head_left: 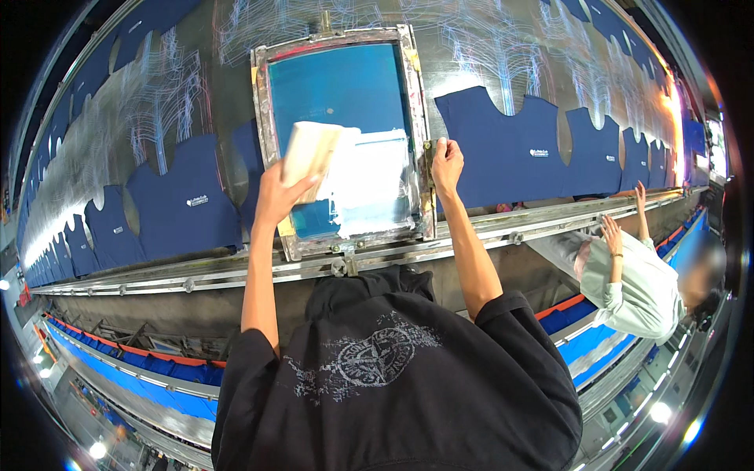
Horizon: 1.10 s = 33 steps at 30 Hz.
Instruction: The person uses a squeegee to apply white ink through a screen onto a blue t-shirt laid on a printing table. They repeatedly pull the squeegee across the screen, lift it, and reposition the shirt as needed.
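Observation:
My left hand [279, 192] is closed around a squeegee with a pale wooden handle [311, 153], tilted over the left part of a printing screen. The screen has a worn, stained frame [418, 86] and teal mesh [338, 82]. White ink [369, 180] covers the lower right of the mesh, beside the squeegee. The squeegee's lower edge is hard to make out against the ink. At the frame's right rail, by a small metal fitting, my right hand [448, 166] is closed. What its fingers grip is hidden.
Navy cut fabric pieces [503, 145] with small white prints lie along the long table on both sides of the screen. A metal rail [471, 231] runs along the near edge. At the right, another person in a light green top [636, 279] has both hands by this rail.

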Motion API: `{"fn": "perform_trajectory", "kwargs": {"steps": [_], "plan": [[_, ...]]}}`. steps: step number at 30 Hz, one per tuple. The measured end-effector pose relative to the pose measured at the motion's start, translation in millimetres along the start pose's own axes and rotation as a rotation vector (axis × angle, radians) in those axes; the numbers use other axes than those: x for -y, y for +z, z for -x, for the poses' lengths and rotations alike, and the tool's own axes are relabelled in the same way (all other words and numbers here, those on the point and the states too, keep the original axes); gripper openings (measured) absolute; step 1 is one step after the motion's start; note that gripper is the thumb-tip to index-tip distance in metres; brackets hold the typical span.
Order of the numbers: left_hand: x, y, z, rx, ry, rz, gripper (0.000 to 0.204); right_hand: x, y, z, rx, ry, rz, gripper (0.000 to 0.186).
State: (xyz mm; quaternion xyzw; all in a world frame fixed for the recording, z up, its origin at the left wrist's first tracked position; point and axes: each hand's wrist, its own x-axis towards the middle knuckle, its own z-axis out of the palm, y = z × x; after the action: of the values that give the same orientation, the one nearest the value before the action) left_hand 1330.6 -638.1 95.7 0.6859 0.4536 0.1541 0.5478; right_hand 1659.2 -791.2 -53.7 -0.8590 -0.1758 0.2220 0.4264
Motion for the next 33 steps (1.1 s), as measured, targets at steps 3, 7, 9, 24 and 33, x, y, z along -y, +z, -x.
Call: {"fn": "perform_trajectory", "kwargs": {"steps": [3,7,9,24,33], "plan": [[-17.7,40.7,-43.4,0.131,0.063,-0.373,0.029,1.0,-12.8,-4.8,-0.123,-0.276,0.271,0.038],[2.0,74.6,-92.8,0.181,0.371,-0.696,0.023,135.3,-26.2,11.7,0.262,-0.735,0.167,0.053],[5.1,91.0,-105.7,0.147,0.407,-0.733,0.021,137.3,-6.9,4.3,0.366,-1.142,0.349,0.034],[4.7,138.7,126.6,0.159,0.236,-0.560,0.035,60.1,-86.5,178.8,0.740,-0.844,0.473,0.026],[-1.9,95.6,-89.1,0.179,0.310,-0.747,0.028,116.8,24.6,4.7,0.576,-0.976,0.507,0.007]]}}
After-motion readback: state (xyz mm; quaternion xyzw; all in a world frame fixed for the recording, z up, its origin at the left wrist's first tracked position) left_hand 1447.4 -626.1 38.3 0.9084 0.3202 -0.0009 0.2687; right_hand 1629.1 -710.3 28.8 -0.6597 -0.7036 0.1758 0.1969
